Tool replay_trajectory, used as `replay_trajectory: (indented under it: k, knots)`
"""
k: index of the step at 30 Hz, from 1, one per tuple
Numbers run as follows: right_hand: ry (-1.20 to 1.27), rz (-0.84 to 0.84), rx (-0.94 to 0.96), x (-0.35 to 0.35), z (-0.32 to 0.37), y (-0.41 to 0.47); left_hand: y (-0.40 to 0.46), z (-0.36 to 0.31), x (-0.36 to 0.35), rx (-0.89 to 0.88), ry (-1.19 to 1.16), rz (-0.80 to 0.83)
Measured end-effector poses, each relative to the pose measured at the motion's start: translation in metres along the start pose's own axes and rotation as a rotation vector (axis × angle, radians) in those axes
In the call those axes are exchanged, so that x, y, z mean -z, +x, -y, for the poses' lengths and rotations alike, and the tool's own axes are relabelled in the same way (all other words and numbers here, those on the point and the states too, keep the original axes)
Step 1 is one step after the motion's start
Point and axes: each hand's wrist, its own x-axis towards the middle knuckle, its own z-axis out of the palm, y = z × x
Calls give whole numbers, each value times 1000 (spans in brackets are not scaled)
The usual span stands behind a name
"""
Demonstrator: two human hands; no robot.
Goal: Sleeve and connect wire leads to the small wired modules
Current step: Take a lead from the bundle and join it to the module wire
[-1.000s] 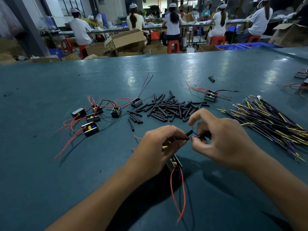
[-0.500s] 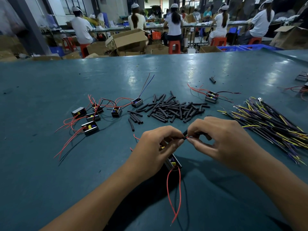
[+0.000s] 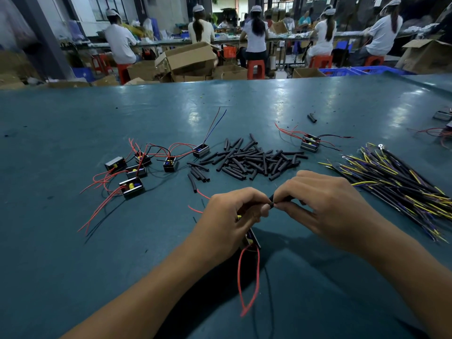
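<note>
Teal bench (image 3: 73, 253): L hand (image 3: 227, 216) & R hand (image 3: 327, 206) pinch black sleeve (image 3: 272, 198) betw fingertips; module (image 3: 252, 238) under L palm.

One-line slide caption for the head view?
Both hands, left hand and right hand, pinch a black sleeve at fingertips, sleeve pile behind.

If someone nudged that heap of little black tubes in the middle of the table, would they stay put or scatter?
The black tubes would probably roll and scatter: they look round, short and loosely piled. One stray piece already lies apart from the heap on the smooth teal table. They seem light, so a light push would likely shift many.
</note>
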Motion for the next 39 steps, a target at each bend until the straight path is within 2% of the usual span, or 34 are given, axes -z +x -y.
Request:
replay_trajectory:
  k: [7, 15, 20, 24, 32, 39]
  knots:
    - [83, 42, 14, 1, -1, -1, 0, 1, 1, 88, -90, 3]
    - [170, 53, -26, 0, -1, -2, -2, 0, 1, 27, -25, -26]
    - [137, 78, -27, 2, 2, 0, -2, 1, 0, -58, 81, -51]
    - [230, 64, -130, 4, 4, -2, 0, 1, 0, -121, 133, -79]
    - [190, 93, -180, 0, 2, -2, -2, -2, 0, -147, 261, -158]
    - [160, 58, -163, -4, 2, -1, -6, -5, -5, -98, 287, -136]
